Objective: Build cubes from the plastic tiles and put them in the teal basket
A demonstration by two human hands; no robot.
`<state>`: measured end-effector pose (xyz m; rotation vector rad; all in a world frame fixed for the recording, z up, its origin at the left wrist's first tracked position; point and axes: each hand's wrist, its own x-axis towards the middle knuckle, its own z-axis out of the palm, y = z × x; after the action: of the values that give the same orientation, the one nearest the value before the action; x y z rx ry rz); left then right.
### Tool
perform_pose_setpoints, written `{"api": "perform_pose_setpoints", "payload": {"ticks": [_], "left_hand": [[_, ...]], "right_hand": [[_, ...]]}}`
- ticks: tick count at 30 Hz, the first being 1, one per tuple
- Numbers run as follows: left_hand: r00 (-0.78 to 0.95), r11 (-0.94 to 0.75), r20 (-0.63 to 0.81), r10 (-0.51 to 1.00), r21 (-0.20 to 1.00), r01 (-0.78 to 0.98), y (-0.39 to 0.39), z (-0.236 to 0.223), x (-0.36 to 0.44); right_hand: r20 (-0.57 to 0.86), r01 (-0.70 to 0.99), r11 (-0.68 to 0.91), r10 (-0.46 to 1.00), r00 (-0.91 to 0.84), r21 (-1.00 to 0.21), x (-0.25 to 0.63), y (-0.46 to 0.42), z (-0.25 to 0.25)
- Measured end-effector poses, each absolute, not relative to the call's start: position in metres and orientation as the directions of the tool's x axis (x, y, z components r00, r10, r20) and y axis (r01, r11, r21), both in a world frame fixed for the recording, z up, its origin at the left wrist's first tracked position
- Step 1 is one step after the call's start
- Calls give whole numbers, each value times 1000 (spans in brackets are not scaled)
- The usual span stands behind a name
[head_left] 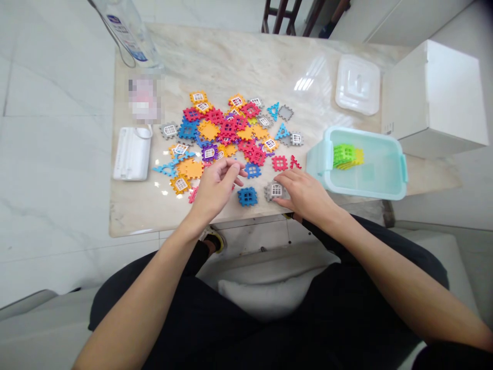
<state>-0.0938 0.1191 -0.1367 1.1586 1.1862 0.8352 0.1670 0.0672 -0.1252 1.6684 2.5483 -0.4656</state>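
My left hand (220, 182) hovers over the near edge of a pile of toothed plastic building tiles (227, 126), fingers loosely curled and apart, with nothing visible in it. To its right lie two blue window tiles (247, 196), one behind the other. My right hand (304, 192) has thumb and fingers round the right side of a grey building tile (275, 190) with a white window in it. Behind that hand are a red square tile (280, 163) and a red triangular tile (295, 162). The pile mixes red, orange, blue, purple and grey pieces.
A light teal tub (370, 180) holds several green and yellow tiles (346, 154). Behind it are a clear lid (358, 85) and a white box (431, 97). A white case (132, 154) and a bottle (133, 36) stand left on the marble-look table (269, 67).
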Motion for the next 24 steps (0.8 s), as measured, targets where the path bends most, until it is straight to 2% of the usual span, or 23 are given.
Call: {"api": "perform_pose_setpoints", "payload": {"ticks": [10,24], "left_hand": [[227,224,-246,942,968,116,117,-131,-96],[240,199,-229,943,970,141,117,-128,-97]], "right_hand": [[-346,911,398,844,-411,-110,157,68,-129],[-333,905,418,845,-418,-76,155,67,-135]]}}
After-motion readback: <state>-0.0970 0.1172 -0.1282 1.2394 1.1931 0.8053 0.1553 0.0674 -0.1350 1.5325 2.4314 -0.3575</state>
